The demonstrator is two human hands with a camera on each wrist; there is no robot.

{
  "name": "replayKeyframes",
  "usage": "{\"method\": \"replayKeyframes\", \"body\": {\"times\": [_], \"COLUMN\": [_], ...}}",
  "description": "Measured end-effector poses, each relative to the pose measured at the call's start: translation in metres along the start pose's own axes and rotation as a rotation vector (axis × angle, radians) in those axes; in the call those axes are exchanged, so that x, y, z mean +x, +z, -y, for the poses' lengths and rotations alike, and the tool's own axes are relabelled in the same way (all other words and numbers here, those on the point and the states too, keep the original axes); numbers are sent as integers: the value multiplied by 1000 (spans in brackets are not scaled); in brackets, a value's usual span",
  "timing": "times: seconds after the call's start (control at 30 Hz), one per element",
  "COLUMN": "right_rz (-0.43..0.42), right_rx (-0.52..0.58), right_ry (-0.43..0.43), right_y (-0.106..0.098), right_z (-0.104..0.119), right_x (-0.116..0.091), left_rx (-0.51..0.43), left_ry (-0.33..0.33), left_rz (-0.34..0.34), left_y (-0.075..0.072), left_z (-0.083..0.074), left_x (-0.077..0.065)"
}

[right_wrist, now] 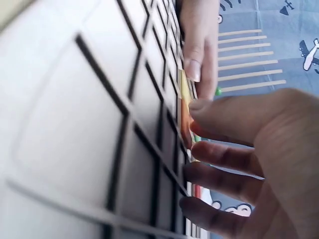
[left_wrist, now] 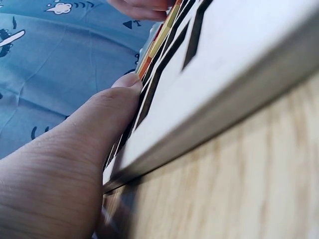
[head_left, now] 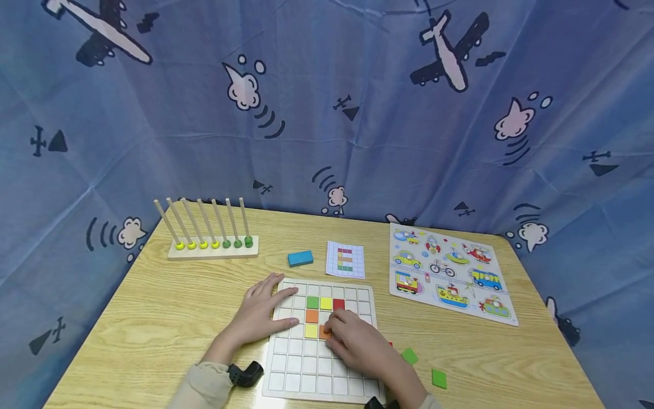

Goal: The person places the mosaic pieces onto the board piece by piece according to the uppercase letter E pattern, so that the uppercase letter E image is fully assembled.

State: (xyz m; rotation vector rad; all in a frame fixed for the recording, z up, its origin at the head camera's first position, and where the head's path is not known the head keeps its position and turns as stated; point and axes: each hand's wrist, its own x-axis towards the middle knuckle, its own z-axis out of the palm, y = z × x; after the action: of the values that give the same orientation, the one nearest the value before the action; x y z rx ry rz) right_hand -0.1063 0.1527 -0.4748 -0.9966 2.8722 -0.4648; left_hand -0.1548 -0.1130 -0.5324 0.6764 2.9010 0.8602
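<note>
A white grid board (head_left: 301, 363) lies on the table between both hands. My left hand (head_left: 265, 312) rests along its upper left edge, fingers spread, thumb tip over the board's edge squares. My right hand (head_left: 360, 343) is over the right half, thumb and index finger pinching an orange tile (head_left: 324, 333) at a square; the other fingers curve above the board. Near it on the grid are a green tile (head_left: 313, 302), two yellow tiles, one of them a yellow tile (head_left: 311, 330), another orange tile (head_left: 311, 316) and a red tile (head_left: 339, 304) by the right knuckles.
Loose green tiles (head_left: 439, 379) lie right of the board, a red one partly hidden by the right hand. Behind the board are a blue block (head_left: 300, 259) and a pattern card (head_left: 352, 268). A peg stand (head_left: 214, 254) is back left, a vehicle puzzle (head_left: 455, 272) right.
</note>
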Motion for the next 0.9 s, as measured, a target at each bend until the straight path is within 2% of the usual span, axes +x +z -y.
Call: {"method": "replayKeyframes", "body": {"times": [0.1, 0.27, 0.53, 0.73, 0.9], "right_rz": [10, 30, 98, 208, 276], "right_rx": [-8, -26, -11, 84, 193], "right_ry": [43, 177, 483, 646, 720], "right_y": [-10, -30, -52, -53, -46], "right_z": [0, -9, -37, -64, -80], "right_x": [-6, -28, -82, -119, -134], "left_rx": [-2, -2, -11, -11, -15], "left_ry": [5, 15, 22, 4, 7], "left_rz": [-3, -9, -26, -2, -3], "left_y": [0, 0, 1, -1, -2], "left_z": [0, 0, 1, 0, -1], "left_x": [0, 0, -1, -1, -1]}}
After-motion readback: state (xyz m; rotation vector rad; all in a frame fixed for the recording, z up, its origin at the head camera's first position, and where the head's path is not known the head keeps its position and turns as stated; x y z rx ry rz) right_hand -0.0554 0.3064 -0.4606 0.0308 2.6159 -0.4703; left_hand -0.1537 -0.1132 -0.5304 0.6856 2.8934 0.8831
